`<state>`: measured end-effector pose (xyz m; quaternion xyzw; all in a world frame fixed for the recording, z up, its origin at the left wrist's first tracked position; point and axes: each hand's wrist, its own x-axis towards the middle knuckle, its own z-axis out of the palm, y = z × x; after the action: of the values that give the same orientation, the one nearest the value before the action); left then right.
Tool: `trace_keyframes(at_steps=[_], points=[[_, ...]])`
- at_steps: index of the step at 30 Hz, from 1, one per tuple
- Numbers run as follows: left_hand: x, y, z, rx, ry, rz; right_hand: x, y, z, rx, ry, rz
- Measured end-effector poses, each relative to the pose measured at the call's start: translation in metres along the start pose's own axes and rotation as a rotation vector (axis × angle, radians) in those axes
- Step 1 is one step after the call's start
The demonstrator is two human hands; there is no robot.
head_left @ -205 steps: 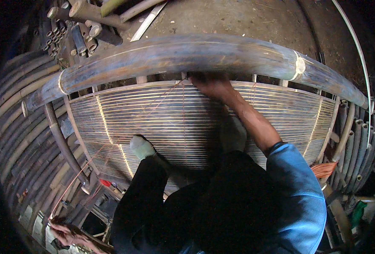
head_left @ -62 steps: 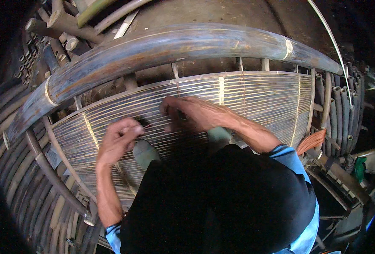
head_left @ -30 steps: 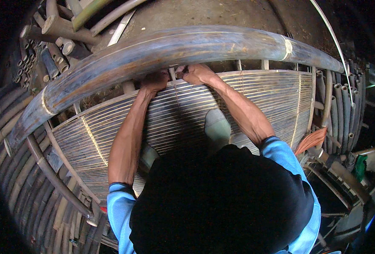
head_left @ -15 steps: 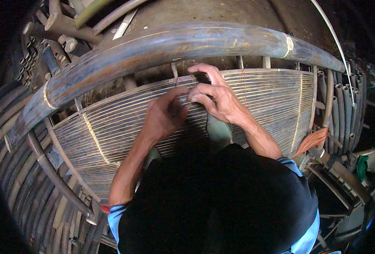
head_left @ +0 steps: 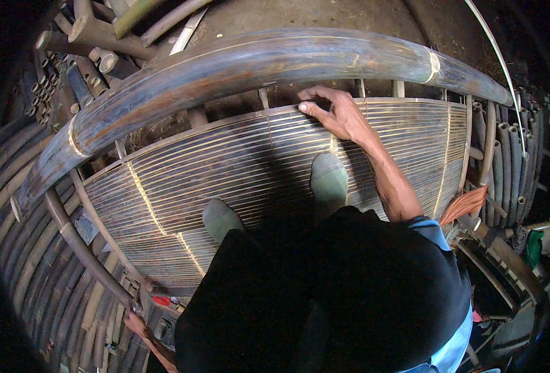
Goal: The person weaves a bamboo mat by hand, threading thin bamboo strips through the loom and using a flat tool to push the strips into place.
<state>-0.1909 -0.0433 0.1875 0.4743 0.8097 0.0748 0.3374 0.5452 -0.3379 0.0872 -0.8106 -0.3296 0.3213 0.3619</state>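
My right hand (head_left: 340,115) pinches the top edge of the slatted bamboo panel (head_left: 225,168) before me; my left hand is out of view.

Daylight falls from above; the person's shadow darkens the woven bamboo-slat panel (head_left: 225,168). Fisheye edges bend and go black.

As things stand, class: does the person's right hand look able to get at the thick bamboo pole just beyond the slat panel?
Probably yes. The right hand rests at the top edge of the slat panel, and the thick bamboo pole lies just past it with nothing between.
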Motion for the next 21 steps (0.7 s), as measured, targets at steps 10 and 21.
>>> trace_keyframes(at_steps=[10,21], points=[[0.019,-0.128,-0.023,0.976,0.292,0.472,0.048,0.007,0.042,-0.188,-0.377,0.176],[-0.2,0.242,0.453,0.059,-0.218,1.573,0.035,0.01,0.049,-0.311,-0.138,0.122]])
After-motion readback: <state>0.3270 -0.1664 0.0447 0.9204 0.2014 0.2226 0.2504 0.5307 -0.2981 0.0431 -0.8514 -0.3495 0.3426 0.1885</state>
